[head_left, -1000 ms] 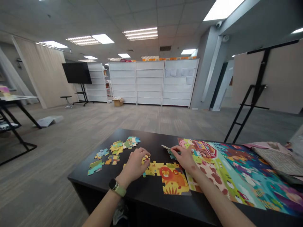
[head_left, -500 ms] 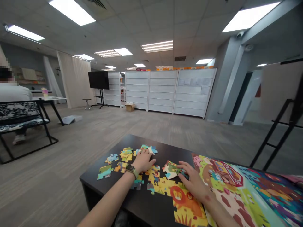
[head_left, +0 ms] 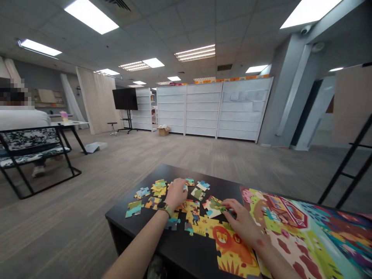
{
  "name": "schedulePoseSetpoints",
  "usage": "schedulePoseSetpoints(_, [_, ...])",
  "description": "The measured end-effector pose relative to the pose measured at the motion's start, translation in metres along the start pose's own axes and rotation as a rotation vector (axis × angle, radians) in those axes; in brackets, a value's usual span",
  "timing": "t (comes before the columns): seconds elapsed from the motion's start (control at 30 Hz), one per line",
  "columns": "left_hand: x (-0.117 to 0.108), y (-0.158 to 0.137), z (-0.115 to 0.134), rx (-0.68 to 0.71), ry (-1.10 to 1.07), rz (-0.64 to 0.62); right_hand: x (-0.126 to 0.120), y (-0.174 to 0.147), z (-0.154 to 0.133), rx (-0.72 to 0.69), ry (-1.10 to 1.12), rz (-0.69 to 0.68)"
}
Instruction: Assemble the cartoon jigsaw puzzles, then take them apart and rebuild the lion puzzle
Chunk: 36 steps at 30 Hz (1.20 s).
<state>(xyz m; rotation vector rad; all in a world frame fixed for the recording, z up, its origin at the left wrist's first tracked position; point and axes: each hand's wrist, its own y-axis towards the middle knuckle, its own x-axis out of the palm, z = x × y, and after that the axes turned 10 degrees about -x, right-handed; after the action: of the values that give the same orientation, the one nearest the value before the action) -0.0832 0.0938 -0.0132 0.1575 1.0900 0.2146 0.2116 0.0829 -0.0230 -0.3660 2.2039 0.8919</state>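
Note:
My left hand (head_left: 176, 194), with a watch (head_left: 166, 209) on its wrist, is over the loose jigsaw pieces at the table's far side. Its fingers are bent together on a small piece, mostly hidden. Just right of it lie a greenish piece (head_left: 198, 193) and a blue-white piece (head_left: 203, 185). My right hand (head_left: 240, 217) curls thumb and fingers on a jigsaw piece beside a green-and-white piece (head_left: 213, 206). Below both hands, joined yellow pieces show a lion (head_left: 222, 236) and a small clothed figure (head_left: 195, 217).
More loose pieces (head_left: 159, 188) lie on the left of the black table (head_left: 180, 248). Colourful farm picture sheets (head_left: 290, 221) cover its right side. A person (head_left: 23, 116) sits on a patterned chair at left. Behind stand white shelves (head_left: 200, 110) and a screen (head_left: 124, 99).
Pieces that lay bunched under my left hand are now spread apart to its right. My left hand's fingers have drawn together. My right hand stays at its piece. The view has turned slightly left.

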Motion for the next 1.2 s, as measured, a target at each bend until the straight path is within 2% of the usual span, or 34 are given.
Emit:
schedulePoseSetpoints(0.1, [-0.008,-0.003,-0.027,-0.116,0.058,0.027,0.001,0.0,-0.001,-0.003,0.012,0.012])
schedulePoseSetpoints(0.23, [-0.011,-0.005,-0.039,-0.128,0.107,0.04,0.0,0.0,-0.004,-0.01,0.035,0.025])
schedulePoseSetpoints(0.5, [-0.013,-0.005,-0.032,-0.101,0.103,0.071,-0.003,-0.001,-0.011,0.029,0.007,0.015])
schedulePoseSetpoints(0.67, [-0.003,-0.012,-0.014,-0.001,0.049,0.005,-0.001,-0.002,-0.013,-0.089,-0.1,-0.086])
schedulePoseSetpoints(0.77, [0.0,-0.012,-0.009,0.013,0.03,-0.01,0.002,-0.002,-0.007,-0.122,-0.221,-0.164])
schedulePoseSetpoints(0.83, [-0.003,-0.012,-0.012,-0.002,0.026,0.007,0.004,-0.001,0.002,-0.093,-0.303,-0.162])
schedulePoseSetpoints(1.03, [-0.018,-0.019,-0.034,-0.083,0.047,0.092,0.01,-0.002,0.032,0.075,-0.49,-0.035])
schedulePoseSetpoints(1.2, [-0.033,-0.019,-0.055,-0.159,0.071,0.118,0.016,-0.004,0.041,0.135,-0.511,-0.036])
